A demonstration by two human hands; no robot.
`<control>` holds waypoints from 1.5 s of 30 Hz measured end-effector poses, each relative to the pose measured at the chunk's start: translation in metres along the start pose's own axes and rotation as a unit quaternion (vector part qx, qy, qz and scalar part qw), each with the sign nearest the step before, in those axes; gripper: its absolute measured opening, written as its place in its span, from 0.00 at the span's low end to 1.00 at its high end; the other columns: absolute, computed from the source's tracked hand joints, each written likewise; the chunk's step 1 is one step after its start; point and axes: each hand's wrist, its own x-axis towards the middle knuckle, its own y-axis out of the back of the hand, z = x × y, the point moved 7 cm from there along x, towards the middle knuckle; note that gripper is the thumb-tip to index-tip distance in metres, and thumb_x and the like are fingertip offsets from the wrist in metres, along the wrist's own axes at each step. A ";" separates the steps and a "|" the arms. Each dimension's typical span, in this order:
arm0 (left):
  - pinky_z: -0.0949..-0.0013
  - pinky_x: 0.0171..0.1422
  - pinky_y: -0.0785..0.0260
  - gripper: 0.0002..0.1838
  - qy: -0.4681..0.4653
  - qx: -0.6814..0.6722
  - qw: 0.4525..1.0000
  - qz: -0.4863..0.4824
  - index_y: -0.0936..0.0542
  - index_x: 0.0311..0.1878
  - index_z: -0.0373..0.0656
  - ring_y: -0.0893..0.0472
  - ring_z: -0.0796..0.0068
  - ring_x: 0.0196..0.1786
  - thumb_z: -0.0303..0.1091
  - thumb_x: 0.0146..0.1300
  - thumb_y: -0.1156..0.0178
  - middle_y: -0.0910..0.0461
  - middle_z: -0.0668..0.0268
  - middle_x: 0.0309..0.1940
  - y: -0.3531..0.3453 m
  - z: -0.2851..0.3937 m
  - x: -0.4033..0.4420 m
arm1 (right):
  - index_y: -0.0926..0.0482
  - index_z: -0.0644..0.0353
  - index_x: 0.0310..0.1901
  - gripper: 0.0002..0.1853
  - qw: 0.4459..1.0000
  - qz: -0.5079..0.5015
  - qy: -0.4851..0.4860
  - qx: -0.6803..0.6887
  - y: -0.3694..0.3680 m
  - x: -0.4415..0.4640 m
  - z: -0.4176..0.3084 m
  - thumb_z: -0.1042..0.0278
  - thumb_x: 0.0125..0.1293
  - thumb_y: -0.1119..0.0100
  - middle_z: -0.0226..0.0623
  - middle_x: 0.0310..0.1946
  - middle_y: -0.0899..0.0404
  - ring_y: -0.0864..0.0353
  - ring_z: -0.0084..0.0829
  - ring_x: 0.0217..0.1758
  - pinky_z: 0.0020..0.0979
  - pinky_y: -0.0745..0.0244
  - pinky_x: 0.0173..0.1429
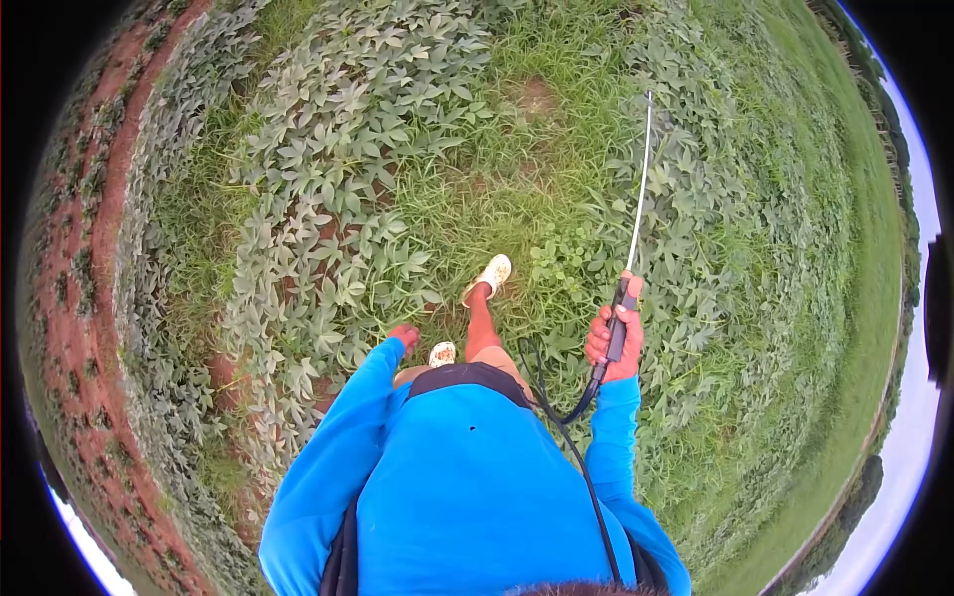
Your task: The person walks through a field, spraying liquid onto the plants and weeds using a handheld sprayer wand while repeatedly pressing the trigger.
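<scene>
My right hand (616,343) is wrapped round the dark handle of a sprayer wand (641,199). The thin, pale metal tube points forward and slightly right over the leaves, its tip above the plants. From the handle's lower end a black hose (581,405) loops down beside my waist; a dark line also runs along my right side. My left hand (405,337) hangs by my left thigh, above the leafy plants (328,258). Its fingers look loose, with nothing visible in them, though they are small and partly turned away.
Grass (497,199) and low weeds cover the strip between leafy crop rows. My feet, in pale patterned clogs (494,270), are mid-stride on it. More plants (686,248) grow at right. Reddish bare soil (109,228) with small plants lies far left. Dark straps show at my sides.
</scene>
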 end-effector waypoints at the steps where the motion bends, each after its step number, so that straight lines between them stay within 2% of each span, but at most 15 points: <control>1: 0.70 0.20 0.38 0.14 0.011 0.020 1.000 0.014 0.22 0.41 0.43 0.29 0.76 0.16 0.40 0.55 0.47 0.26 0.69 0.19 0.001 0.013 0.001 | 0.33 0.53 0.33 0.12 1.000 0.007 -0.016 0.001 -0.003 0.010 -0.006 0.53 0.62 0.48 0.26 0.17 0.39 0.43 0.19 0.12 0.22 0.45 0.12; 10: 0.71 0.18 0.37 0.15 0.005 0.092 0.994 0.051 0.24 0.39 0.41 0.28 0.76 0.18 0.42 0.57 0.45 0.24 0.67 0.25 0.018 0.144 0.044 | 0.34 0.54 0.31 0.12 0.986 0.009 -0.162 0.045 -0.025 0.056 -0.017 0.54 0.61 0.48 0.26 0.16 0.40 0.45 0.19 0.11 0.22 0.46 0.10; 21: 0.72 0.25 0.36 0.16 -0.069 0.130 0.986 0.075 0.22 0.40 0.43 0.28 0.77 0.21 0.46 0.59 0.47 0.22 0.66 0.27 0.003 0.322 0.065 | 0.34 0.58 0.32 0.14 0.886 -0.192 -0.347 0.239 -0.065 0.152 -0.070 0.54 0.61 0.50 0.27 0.16 0.42 0.46 0.18 0.10 0.21 0.46 0.10; 26: 0.69 0.29 0.32 0.17 -0.130 0.274 0.948 0.092 0.21 0.40 0.44 0.25 0.74 0.22 0.46 0.59 0.49 0.20 0.63 0.28 0.017 0.354 0.072 | 0.34 0.56 0.32 0.14 0.906 -0.209 -0.320 0.181 -0.068 0.200 -0.089 0.54 0.60 0.47 0.26 0.16 0.41 0.45 0.17 0.10 0.20 0.45 0.11; 29: 0.67 0.29 0.32 0.17 -0.080 0.239 0.962 0.105 0.20 0.40 0.45 0.25 0.73 0.22 0.47 0.59 0.50 0.21 0.63 0.25 0.028 0.349 0.076 | 0.33 0.55 0.31 0.12 0.981 -0.043 -0.174 -0.072 -0.056 0.219 -0.103 0.57 0.59 0.44 0.27 0.16 0.35 0.41 0.18 0.11 0.21 0.44 0.11; 30: 0.67 0.28 0.32 0.17 -0.049 0.204 0.972 0.104 0.21 0.39 0.45 0.25 0.72 0.22 0.48 0.59 0.49 0.22 0.63 0.24 0.031 0.349 0.076 | 0.33 0.55 0.31 0.12 0.981 -0.044 -0.173 -0.073 -0.056 0.221 -0.102 0.57 0.59 0.44 0.27 0.16 0.35 0.41 0.18 0.11 0.21 0.44 0.11; 32: 0.66 0.28 0.32 0.17 -0.061 0.216 0.968 0.110 0.21 0.37 0.44 0.25 0.72 0.22 0.47 0.58 0.49 0.22 0.64 0.23 0.036 0.359 0.069 | 0.32 0.55 0.31 0.14 0.977 0.016 -0.016 -0.214 -0.043 0.228 -0.116 0.55 0.57 0.41 0.28 0.16 0.33 0.37 0.19 0.11 0.21 0.43 0.11; 34: 0.75 0.20 0.41 0.15 -0.021 0.215 0.970 0.114 0.24 0.39 0.44 0.31 0.82 0.18 0.46 0.63 0.50 0.24 0.70 0.25 0.039 0.357 0.067 | 0.27 0.57 0.33 0.14 0.980 0.029 -0.007 -0.199 -0.040 0.227 -0.122 0.57 0.55 0.37 0.25 0.19 0.32 0.34 0.18 0.16 0.21 0.40 0.19; 35: 0.70 0.29 0.33 0.16 -0.023 0.208 0.972 0.106 0.22 0.39 0.43 0.25 0.75 0.25 0.46 0.61 0.49 0.21 0.65 0.29 0.039 0.358 0.066 | 0.27 0.57 0.32 0.13 0.977 0.055 0.008 -0.205 -0.036 0.226 -0.127 0.58 0.54 0.37 0.25 0.19 0.32 0.34 0.17 0.17 0.21 0.39 0.20; 36: 0.70 0.29 0.33 0.16 -0.024 0.205 0.973 0.102 0.22 0.39 0.43 0.25 0.75 0.25 0.46 0.61 0.49 0.21 0.65 0.29 0.043 0.350 0.071 | 0.27 0.58 0.32 0.13 0.974 0.082 0.023 -0.211 -0.033 0.224 -0.133 0.59 0.54 0.37 0.24 0.19 0.33 0.34 0.17 0.17 0.22 0.39 0.21; 37: 0.65 0.41 0.32 0.19 -0.061 0.261 0.956 0.124 0.21 0.42 0.44 0.23 0.66 0.36 0.48 0.59 0.49 0.20 0.59 0.36 0.050 0.348 0.078 | 0.28 0.57 0.31 0.13 0.972 0.096 0.042 -0.212 -0.032 0.227 -0.137 0.58 0.54 0.38 0.25 0.17 0.33 0.34 0.18 0.16 0.22 0.40 0.18; 38: 0.61 0.52 0.31 0.21 -0.097 0.314 0.933 0.145 0.20 0.45 0.45 0.21 0.58 0.46 0.50 0.56 0.49 0.20 0.53 0.42 0.053 0.344 0.085 | 0.28 0.57 0.31 0.13 0.970 0.100 0.042 -0.216 -0.029 0.227 -0.140 0.58 0.54 0.38 0.25 0.17 0.33 0.34 0.18 0.16 0.22 0.40 0.18; 39: 0.60 0.62 0.37 0.24 -0.045 0.300 0.942 0.141 0.21 0.48 0.46 0.26 0.53 0.57 0.51 0.56 0.49 0.23 0.50 0.50 0.055 0.340 0.089 | 0.30 0.56 0.32 0.13 0.981 0.080 0.016 -0.175 -0.032 0.228 -0.141 0.56 0.56 0.40 0.27 0.18 0.33 0.35 0.19 0.14 0.22 0.41 0.15; 42: 0.60 0.61 0.36 0.24 -0.065 0.289 0.945 0.140 0.20 0.48 0.45 0.25 0.53 0.55 0.51 0.55 0.48 0.22 0.50 0.49 0.049 0.354 0.098 | 0.31 0.54 0.32 0.13 0.993 0.039 -0.065 -0.088 -0.036 0.240 -0.145 0.54 0.60 0.44 0.28 0.18 0.35 0.39 0.19 0.11 0.21 0.43 0.11; 45: 0.60 0.53 0.31 0.23 -0.053 0.273 0.951 0.132 0.20 0.45 0.44 0.21 0.55 0.46 0.51 0.55 0.48 0.19 0.53 0.40 0.042 0.368 0.111 | 0.33 0.55 0.30 0.14 0.969 -0.089 -0.209 0.098 -0.059 0.242 -0.144 0.53 0.61 0.48 0.27 0.16 0.40 0.45 0.19 0.10 0.22 0.44 0.10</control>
